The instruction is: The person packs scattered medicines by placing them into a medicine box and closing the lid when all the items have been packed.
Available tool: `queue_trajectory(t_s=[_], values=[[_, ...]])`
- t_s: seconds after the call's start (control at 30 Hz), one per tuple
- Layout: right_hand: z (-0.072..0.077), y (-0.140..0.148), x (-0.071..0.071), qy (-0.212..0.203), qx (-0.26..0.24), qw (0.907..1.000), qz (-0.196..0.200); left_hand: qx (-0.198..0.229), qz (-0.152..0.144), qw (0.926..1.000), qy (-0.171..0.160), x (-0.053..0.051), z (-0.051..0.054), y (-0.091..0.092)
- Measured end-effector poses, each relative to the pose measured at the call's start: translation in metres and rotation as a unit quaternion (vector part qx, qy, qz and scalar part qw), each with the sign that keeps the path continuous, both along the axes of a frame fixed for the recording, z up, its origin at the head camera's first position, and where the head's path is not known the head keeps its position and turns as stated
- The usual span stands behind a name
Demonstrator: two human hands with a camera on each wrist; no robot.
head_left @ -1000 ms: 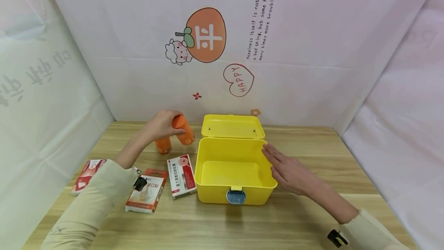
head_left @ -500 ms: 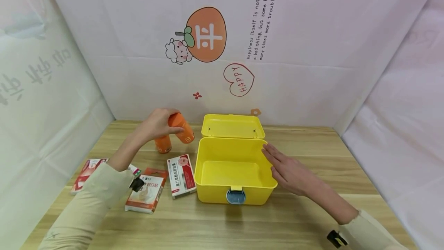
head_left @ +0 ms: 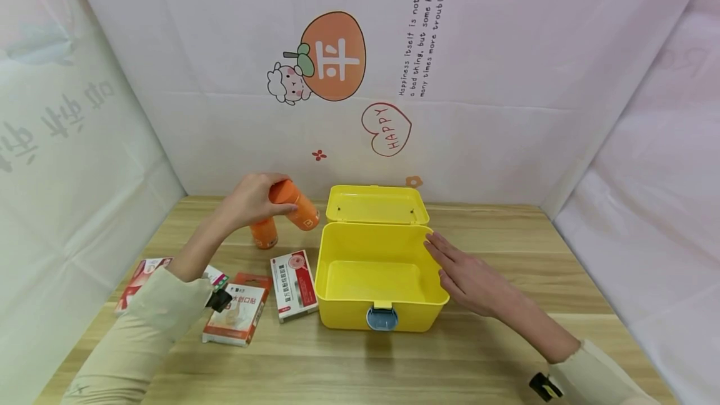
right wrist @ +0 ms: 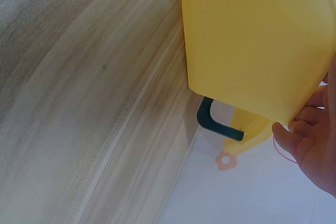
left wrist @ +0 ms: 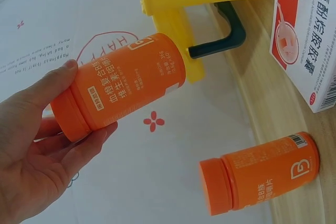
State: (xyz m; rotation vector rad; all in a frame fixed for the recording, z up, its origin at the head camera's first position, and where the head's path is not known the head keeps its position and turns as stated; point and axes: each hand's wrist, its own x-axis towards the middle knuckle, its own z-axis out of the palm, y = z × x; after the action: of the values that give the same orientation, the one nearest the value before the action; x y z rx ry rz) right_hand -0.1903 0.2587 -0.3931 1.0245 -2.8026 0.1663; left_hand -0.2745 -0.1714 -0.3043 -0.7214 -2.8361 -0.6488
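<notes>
My left hand grips an orange pill bottle by its cap end, tilted and lifted above the table, left of the yellow storage box's lid. In the left wrist view, thumb and fingers lie on opposite sides of that bottle. A second orange bottle stands behind it, partly hidden in the head view. My right hand holds the right rim of the yellow storage box, near its back corner; some fingers are hidden in the right wrist view. The box's lid is open at the back, and the inside holds nothing.
A white and red medicine box lies just left of the storage box. An orange and white plaster packet and a red and white box lie further left. Fabric walls surround the wooden table on three sides.
My left hand has raised the held bottle slightly and shifted a little left, while the bottle's tilt has increased. The right hand and the storage box have stayed put.
</notes>
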Motion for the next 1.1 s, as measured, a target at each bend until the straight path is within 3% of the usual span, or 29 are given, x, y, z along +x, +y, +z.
queue_trajectory(t_s=[0.33,1.1], values=[[-0.002,0.000,0.000,-0.002,-0.007,1.0000,-0.003,0.013,0.000,0.9999,-0.001,0.007,0.007,0.001],[-0.002,0.001,0.000,-0.001,-0.014,0.9999,-0.002,0.030,-0.040,0.9985,0.019,0.020,0.018,0.016]])
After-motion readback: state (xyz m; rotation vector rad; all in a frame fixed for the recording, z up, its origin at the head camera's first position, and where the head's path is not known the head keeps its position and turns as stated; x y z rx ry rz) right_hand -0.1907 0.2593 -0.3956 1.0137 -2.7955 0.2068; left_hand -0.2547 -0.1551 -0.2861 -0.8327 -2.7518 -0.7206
